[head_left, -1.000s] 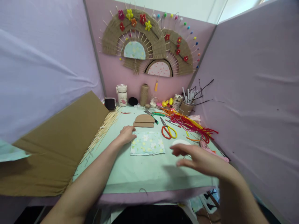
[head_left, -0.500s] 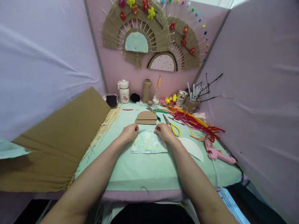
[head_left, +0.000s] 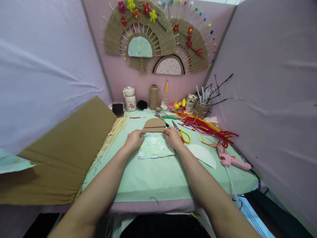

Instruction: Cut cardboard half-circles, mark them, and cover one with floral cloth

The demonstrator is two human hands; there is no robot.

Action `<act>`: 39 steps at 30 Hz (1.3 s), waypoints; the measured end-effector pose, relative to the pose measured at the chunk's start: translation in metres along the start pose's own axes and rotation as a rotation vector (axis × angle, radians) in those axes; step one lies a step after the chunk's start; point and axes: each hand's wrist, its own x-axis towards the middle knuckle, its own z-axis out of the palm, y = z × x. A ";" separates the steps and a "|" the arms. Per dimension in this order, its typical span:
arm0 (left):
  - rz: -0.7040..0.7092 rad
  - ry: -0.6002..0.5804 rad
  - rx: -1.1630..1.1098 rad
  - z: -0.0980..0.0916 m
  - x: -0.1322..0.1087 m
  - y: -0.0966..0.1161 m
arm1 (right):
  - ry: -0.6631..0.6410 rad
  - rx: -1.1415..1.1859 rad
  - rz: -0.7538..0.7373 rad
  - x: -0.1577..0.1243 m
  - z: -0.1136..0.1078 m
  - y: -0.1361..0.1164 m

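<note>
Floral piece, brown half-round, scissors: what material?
Floral piece: likely thin fabric, matte; soft, slightly wavy edge. Brown half-round: matte, probably cardboard by its flat, kraft-brown face. Scissors: grey blades, likely metal; yellow handle, probably plastic from its solid bright colour.

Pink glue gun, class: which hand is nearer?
Right. The right hand is left of the glue gun; the left hand is farther left, at the left edge of the floral cloth.
</note>
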 end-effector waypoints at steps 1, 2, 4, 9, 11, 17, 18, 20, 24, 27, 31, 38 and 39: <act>0.008 0.008 -0.001 0.001 0.000 0.000 | 0.005 -0.002 0.008 -0.001 0.001 0.001; 0.015 0.016 -0.002 0.001 0.001 0.000 | 0.011 -0.004 0.016 -0.001 0.002 0.001; 0.027 0.039 -0.005 0.002 0.001 0.000 | 0.021 -0.005 0.031 -0.001 0.003 0.003; 0.075 0.138 -0.031 0.003 0.001 0.005 | 0.037 0.022 0.048 -0.001 0.004 0.002; 0.161 0.213 -0.084 0.003 0.001 0.007 | 0.042 0.036 0.043 -0.002 0.003 0.001; 0.404 0.402 -0.310 -0.002 -0.005 0.017 | 0.041 0.393 0.020 -0.005 -0.006 -0.001; 0.401 0.444 -0.337 -0.004 -0.006 0.018 | 0.037 0.451 0.022 -0.005 -0.008 -0.001; 0.346 0.523 -0.388 -0.007 -0.006 0.018 | 0.024 0.559 0.035 -0.005 -0.013 -0.001; 0.160 0.611 -0.560 -0.009 -0.001 0.013 | 0.037 0.864 0.114 -0.003 -0.021 0.002; 0.097 0.617 -0.642 -0.007 0.001 0.014 | 0.121 1.070 0.192 0.003 -0.027 0.007; 0.098 0.263 -0.928 -0.004 -0.008 0.030 | 0.204 1.258 0.245 0.006 -0.031 0.008; 0.113 -0.032 -1.137 0.015 -0.020 0.059 | -0.353 1.608 0.115 -0.017 -0.025 -0.024; 0.054 0.023 -1.121 0.015 -0.017 0.057 | -0.365 1.596 0.096 -0.018 -0.025 -0.027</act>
